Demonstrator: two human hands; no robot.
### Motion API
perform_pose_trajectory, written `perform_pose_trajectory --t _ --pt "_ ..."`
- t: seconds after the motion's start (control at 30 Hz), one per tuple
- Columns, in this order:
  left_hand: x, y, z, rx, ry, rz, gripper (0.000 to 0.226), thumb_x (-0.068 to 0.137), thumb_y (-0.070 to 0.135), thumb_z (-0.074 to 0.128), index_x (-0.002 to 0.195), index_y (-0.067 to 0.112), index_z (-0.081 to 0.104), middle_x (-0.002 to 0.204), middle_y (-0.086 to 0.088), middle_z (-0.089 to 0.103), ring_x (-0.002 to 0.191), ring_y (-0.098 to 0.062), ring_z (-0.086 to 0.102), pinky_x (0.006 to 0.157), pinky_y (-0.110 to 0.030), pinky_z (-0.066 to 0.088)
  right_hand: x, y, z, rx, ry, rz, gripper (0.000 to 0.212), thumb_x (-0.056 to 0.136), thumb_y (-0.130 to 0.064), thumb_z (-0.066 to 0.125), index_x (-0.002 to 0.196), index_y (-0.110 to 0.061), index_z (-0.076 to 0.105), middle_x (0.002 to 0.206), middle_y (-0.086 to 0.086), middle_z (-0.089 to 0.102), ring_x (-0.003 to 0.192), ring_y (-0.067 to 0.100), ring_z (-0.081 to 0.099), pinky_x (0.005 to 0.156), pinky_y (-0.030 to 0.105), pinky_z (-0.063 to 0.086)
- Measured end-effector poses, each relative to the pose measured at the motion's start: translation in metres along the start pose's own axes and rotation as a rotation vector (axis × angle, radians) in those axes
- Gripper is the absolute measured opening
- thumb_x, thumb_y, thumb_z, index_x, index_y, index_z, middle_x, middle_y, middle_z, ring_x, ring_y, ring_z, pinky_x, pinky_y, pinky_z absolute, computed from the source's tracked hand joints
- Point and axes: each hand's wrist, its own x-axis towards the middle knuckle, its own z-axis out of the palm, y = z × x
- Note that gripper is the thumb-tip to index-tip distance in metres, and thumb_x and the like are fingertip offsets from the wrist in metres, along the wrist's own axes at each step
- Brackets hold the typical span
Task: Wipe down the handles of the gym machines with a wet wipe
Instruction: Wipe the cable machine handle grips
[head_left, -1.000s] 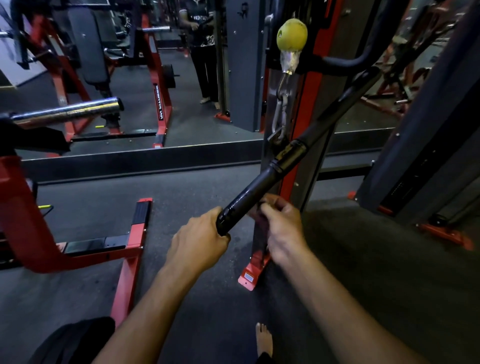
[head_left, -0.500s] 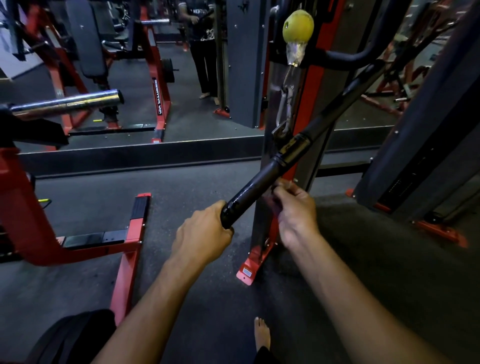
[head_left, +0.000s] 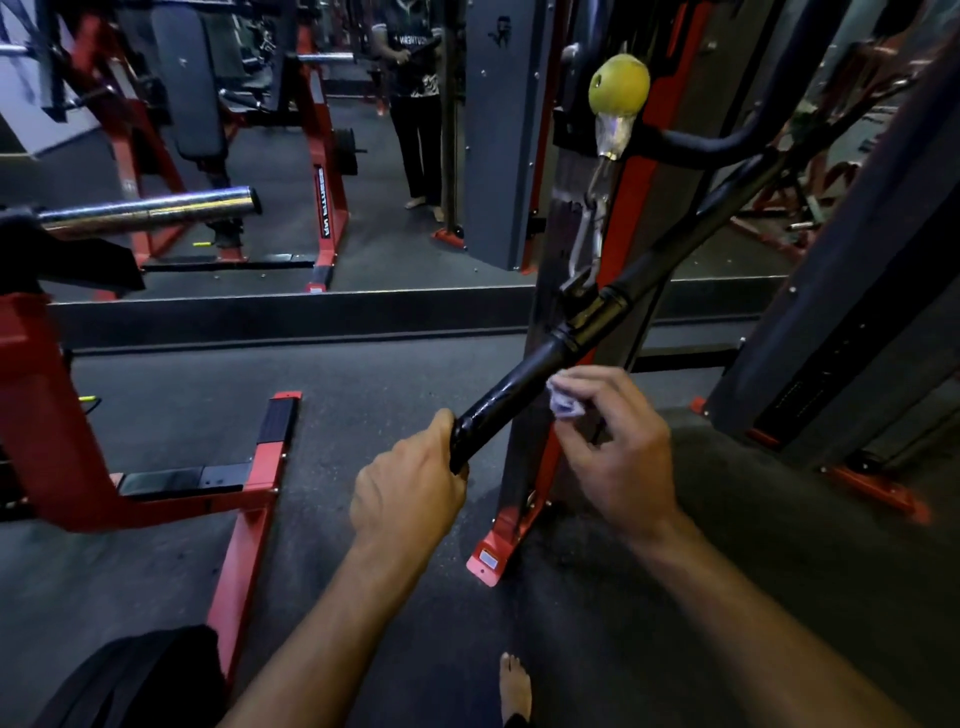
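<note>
A black cable bar handle (head_left: 519, 384) slants from the lower centre up to the right, hung by a metal clip below a yellow ball stopper (head_left: 619, 83). My left hand (head_left: 410, 488) grips the bar's near end. My right hand (head_left: 618, 447) sits just right of the bar and pinches a small crumpled pale wipe (head_left: 563, 397) between fingers and thumb. The wipe is beside the bar's glossy grip section; contact with the bar cannot be told.
The red and grey cable machine column (head_left: 566, 291) stands right behind the bar. A red machine frame (head_left: 249, 499) and a chrome bar end (head_left: 156, 210) lie to the left. A wall mirror reflects a standing person (head_left: 415, 104). My bare foot (head_left: 514, 686) shows at the bottom.
My right hand has come off the underside of the bar and turned outward, so the pale wipe now shows in its fingers. My left hand still grips the bar's end.
</note>
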Motion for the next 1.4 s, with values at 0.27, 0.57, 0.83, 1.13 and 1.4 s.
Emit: perform_pose_trajectory --t 0.27,0.57,0.83,1.13,1.4 --pt "-0.008 0.000 -0.007 0.007 0.053 0.026 0.017 0.103 0.036 0.052 0.112 0.029 0.039 0.093 0.005 0.061 0.080 -0.027 0.068 0.061 -0.037 0.041 0.094 0.005 0.006 -0.656 -0.732 -0.547 0.021 0.095 -0.010 0.051 0.112 -0.011 0.062 0.105 0.007 0.063 0.097 0.027 0.063 0.094 0.040 0.048" --pt "-0.007 -0.015 -0.016 0.054 0.039 -0.014 0.016 0.102 0.029 0.052 0.111 0.028 0.039 0.086 0.006 0.053 0.067 -0.021 0.047 0.061 -0.037 0.038 0.160 -0.043 0.039 -0.895 -1.191 -0.383 0.016 0.095 -0.024 0.062 0.105 -0.011 0.065 0.106 0.010 0.068 0.098 0.029 0.065 0.088 0.043 0.054" --pt "-0.003 -0.037 -0.021 0.047 -0.008 0.045 0.029 0.099 0.044 0.055 0.114 0.027 0.037 0.104 0.002 0.066 0.090 -0.029 0.068 0.066 -0.036 0.041 0.077 -0.012 0.005 -0.397 -0.543 -0.309 0.029 0.093 -0.020 0.063 0.120 -0.013 0.068 0.125 0.007 0.063 0.103 0.025 0.057 0.094 0.036 0.049" --pt "-0.008 -0.077 -0.041 -0.064 -0.201 0.166 0.062 0.093 0.071 0.051 0.146 0.053 0.024 0.101 0.006 0.066 0.087 -0.021 0.067 0.079 -0.041 0.057 0.046 -0.018 0.038 -0.209 -0.141 0.064 0.033 0.094 -0.007 0.063 0.127 -0.006 0.063 0.119 0.009 0.046 0.100 -0.003 0.037 0.096 -0.004 0.025" --pt "-0.026 -0.076 -0.031 -0.195 -0.060 0.062 0.048 0.097 0.071 0.029 0.132 0.043 0.047 0.077 0.007 0.062 0.070 -0.017 0.064 0.066 -0.038 0.053 0.032 -0.037 0.059 -0.118 -0.212 -0.078 0.025 0.096 -0.005 0.059 0.120 -0.009 0.065 0.106 0.004 0.054 0.090 0.009 0.053 0.085 0.016 0.046"
